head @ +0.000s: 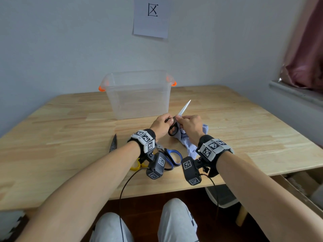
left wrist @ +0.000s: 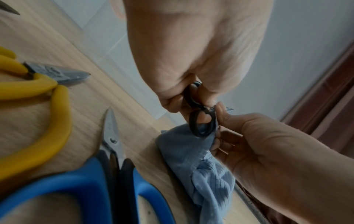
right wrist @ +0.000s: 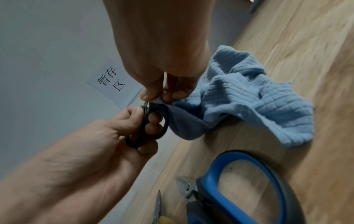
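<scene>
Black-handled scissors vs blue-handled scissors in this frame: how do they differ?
1. The black-handled scissors are held off the table, gripped by the left hand. The blue-handled scissors lie flat on it, with no hand on them.
2. The black pair's blade points up and away, while the blue pair's blades lie along the tabletop.
3. The right hand pinches the blue cloth against the black pair only.

Shared: metal blades and loop handles.
</scene>
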Motion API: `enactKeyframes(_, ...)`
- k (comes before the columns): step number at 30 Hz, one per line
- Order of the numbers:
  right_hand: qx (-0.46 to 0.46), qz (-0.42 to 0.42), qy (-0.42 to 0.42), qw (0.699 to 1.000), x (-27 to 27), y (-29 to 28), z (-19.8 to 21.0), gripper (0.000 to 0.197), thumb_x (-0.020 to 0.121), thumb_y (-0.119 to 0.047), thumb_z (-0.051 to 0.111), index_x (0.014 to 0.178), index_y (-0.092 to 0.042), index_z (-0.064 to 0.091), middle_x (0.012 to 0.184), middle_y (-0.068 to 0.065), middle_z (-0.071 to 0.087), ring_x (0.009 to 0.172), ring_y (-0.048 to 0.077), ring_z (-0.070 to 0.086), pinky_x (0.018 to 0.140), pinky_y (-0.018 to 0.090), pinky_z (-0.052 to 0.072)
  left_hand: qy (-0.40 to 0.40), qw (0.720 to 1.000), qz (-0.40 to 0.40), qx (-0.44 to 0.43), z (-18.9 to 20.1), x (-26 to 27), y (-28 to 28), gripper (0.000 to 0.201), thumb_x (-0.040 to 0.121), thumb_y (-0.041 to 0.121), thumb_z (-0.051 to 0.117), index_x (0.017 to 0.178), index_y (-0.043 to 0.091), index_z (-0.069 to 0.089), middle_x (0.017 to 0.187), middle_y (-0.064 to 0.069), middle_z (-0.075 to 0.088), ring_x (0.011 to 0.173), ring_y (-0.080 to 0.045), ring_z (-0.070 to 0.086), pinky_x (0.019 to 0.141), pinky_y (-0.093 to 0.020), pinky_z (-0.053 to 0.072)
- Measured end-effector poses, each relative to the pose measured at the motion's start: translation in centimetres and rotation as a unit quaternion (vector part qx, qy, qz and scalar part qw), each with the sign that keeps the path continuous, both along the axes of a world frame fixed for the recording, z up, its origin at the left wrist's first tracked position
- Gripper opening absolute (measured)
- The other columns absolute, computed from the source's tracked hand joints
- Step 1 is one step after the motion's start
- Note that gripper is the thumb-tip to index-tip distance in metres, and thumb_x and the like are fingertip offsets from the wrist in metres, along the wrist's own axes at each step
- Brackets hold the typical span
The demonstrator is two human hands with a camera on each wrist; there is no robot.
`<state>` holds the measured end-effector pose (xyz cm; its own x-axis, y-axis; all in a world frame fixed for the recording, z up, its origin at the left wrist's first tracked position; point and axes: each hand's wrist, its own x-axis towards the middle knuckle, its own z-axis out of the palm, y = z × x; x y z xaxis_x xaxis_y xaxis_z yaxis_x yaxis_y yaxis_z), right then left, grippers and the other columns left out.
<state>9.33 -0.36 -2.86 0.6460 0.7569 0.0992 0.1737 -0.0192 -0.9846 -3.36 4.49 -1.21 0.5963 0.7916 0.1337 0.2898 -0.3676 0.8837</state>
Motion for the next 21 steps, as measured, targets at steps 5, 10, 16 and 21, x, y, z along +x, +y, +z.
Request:
enactKeyframes(5,-0.002,-0.02,0.014,1.0,-0.1,-0.1,0.2,0.023,0.088,-0.023,0.074,0.071,-0.008,0.074,0.058,0.001,0.063,0.058,0.018,0.058,0.06,0.028,0.05,0.008,1.0,-0.014,0.009,-0.1,-0.4,0.1,0.018,0.103,0.011,0.044,0.088,0.012,0.053,0.08,-0.007,0.054,0.073,-0.017,0.05,0.069,-0.026,0.042)
enactKeyframes(10,-0.023,-0.017,0.018,0.999,-0.2,0.0,0.5,0.024,0.087,-0.027,0.076,0.067,-0.013,0.071,0.056,0.0,0.06,0.056,0.014,0.054,0.061,0.027,0.046,0.006,1.0,-0.007,-0.007,-0.4,-0.8,0.6,0.021,0.102,0.011,0.046,0.083,0.013,0.057,0.079,-0.008,0.056,0.076,-0.023,0.052,0.075,-0.031,0.044)
enactKeyframes(16,-0.04,0.034,0.032,0.998,-0.4,-0.3,0.2,0.036,0.087,-0.023,0.076,0.056,-0.008,0.065,0.046,-0.001,0.052,0.044,0.013,0.044,0.057,0.031,0.042,-0.006,1.0,0.006,-0.019,-0.5,-0.9,0.9,0.022,0.098,0.009,0.046,0.081,0.006,0.06,0.064,-0.004,0.052,0.06,-0.02,0.052,0.067,-0.031,0.044)
enactKeyframes(21,-0.029,0.015,0.032,0.999,-0.5,-0.5,0.6,0.032,0.087,-0.022,0.075,0.059,-0.01,0.067,0.047,-0.004,0.057,0.043,0.008,0.05,0.051,0.022,0.043,-0.011,1.0,0.0,-0.005,-0.5,-0.4,1.2,0.02,0.1,0.009,0.049,0.095,-0.002,0.065,0.069,-0.004,0.054,0.063,-0.017,0.052,0.069,-0.029,0.045)
